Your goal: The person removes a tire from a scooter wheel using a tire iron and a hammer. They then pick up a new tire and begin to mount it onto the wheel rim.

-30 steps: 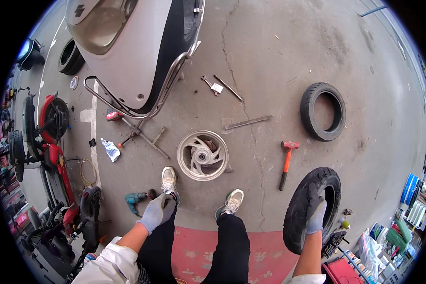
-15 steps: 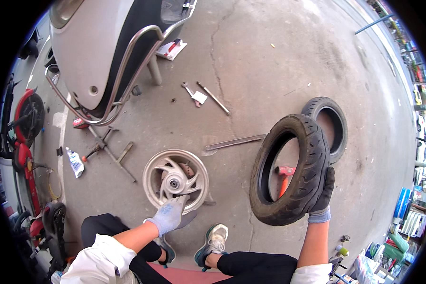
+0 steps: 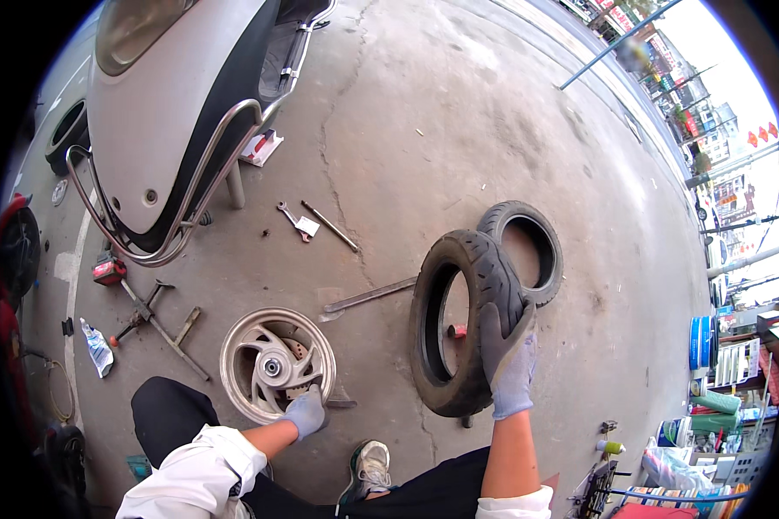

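My right hand (image 3: 507, 362), in a grey glove, grips the tread of a black scooter tyre (image 3: 459, 322) that stands upright on the concrete. My gloved left hand (image 3: 306, 412) rests on the near rim of a silver wheel rim (image 3: 277, 363) lying flat on the ground. A second black tyre (image 3: 525, 251) lies flat just behind the upright one. A long flat metal bar (image 3: 368, 296) lies between the rim and the tyres. A red-headed hammer (image 3: 456, 330) shows through the upright tyre's hole.
A white scooter (image 3: 177, 112) is tipped up at the upper left. A cross wrench (image 3: 160, 322), a spanner (image 3: 292, 218), a thin rod (image 3: 329, 227) and a white tube (image 3: 98, 348) lie on the concrete. Shelves of goods (image 3: 710, 415) stand at the right. Another red vehicle (image 3: 13, 285) stands left.
The upright tyre has come closer to the wheel rim and to me. My left hand has settled on the rim's near edge. The view has tilted and moved in.
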The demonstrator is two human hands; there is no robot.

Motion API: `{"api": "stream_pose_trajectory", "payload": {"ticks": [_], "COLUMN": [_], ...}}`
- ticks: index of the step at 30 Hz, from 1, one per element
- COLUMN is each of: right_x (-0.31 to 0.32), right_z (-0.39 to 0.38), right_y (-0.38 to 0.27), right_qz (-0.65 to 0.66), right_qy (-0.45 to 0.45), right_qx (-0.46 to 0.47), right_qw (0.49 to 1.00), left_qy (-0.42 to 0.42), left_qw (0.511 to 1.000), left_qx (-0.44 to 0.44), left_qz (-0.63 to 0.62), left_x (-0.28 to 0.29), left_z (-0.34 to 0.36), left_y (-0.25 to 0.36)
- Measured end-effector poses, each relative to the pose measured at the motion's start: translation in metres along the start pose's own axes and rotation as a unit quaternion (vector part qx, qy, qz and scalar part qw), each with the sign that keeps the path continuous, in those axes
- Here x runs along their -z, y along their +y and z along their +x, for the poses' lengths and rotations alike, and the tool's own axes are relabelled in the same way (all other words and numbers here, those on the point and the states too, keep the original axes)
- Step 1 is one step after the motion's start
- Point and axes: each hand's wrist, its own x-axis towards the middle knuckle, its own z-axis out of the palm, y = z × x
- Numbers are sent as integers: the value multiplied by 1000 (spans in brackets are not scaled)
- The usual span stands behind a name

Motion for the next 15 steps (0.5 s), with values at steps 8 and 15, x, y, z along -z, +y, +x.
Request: {"api": "stream_pose_trajectory", "payload": {"ticks": [8,15], "right_x": [3,18], "right_z": [43,58], "right_y": [17,98], "right_qz": [84,114], "right_qy": [-82,6], "right_qx": [-82,88], "right_qw": [990,990], "left_qy": [10,56], "left_qw": [868,893], "left_qx": [-6,-3], "left_qz": [-496,-447], "left_x": [72,215], "left_z": [20,-57], "left_y": [-60,9]}}
